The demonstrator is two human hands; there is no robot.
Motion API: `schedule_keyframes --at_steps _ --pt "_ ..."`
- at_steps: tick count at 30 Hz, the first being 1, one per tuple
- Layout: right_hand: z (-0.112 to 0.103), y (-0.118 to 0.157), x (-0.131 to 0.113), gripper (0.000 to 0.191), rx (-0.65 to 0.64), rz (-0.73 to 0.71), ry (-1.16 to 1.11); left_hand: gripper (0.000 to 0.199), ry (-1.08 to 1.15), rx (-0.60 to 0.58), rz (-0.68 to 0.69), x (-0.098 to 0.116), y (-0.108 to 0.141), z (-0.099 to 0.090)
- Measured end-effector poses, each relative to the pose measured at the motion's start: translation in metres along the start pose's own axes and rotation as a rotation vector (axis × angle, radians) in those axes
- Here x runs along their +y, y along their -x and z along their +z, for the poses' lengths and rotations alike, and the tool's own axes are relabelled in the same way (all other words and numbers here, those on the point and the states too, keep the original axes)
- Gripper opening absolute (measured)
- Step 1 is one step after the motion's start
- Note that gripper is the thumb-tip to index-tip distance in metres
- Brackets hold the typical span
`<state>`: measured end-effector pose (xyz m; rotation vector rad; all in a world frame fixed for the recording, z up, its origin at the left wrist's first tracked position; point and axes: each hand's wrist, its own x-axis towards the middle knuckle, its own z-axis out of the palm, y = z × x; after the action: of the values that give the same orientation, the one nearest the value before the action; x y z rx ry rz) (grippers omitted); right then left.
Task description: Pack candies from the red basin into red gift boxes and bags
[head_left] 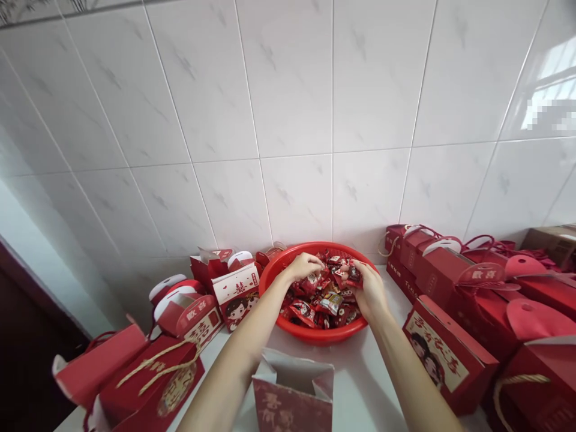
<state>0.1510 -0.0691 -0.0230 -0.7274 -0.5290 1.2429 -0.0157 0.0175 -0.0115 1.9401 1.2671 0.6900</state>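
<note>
A red plastic basket [321,337] full of wrapped candies [330,302] stands against the wall. Over its left half is my left hand [305,266], with curled fingers closed at the tips among the wrappers; what they pinch is not clear. On the right side of the basket, my right hand [371,291] is closed on a red wrapped candy [353,275] between thumb and fingers. Nearest to me, between my forearms, a red paper gift box [294,411] stands upright with its top flaps open.
Red gift boxes, some with rope handles [159,366], crowd the left side of the white table [353,381]. More red boxes [450,354] line the right side, with a brown cardboard box [551,245] behind them. A tiled wall [297,198] closes off the back.
</note>
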Motion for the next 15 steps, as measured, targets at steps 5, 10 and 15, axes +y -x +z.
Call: schedule_keyframes --at_steps 5,10,15 --pt "-0.001 0.000 0.001 0.029 0.055 -0.024 -0.037 0.014 -0.017 0.129 0.037 0.001 -0.001 -0.002" --pt "0.001 0.001 -0.001 0.025 0.101 -0.034 -0.043 0.015 -0.088 0.091 0.078 0.008 0.004 -0.002" --pt "0.001 0.000 -0.001 0.026 0.113 -0.037 -0.038 0.015 -0.296 -0.223 0.071 0.016 0.011 0.015"
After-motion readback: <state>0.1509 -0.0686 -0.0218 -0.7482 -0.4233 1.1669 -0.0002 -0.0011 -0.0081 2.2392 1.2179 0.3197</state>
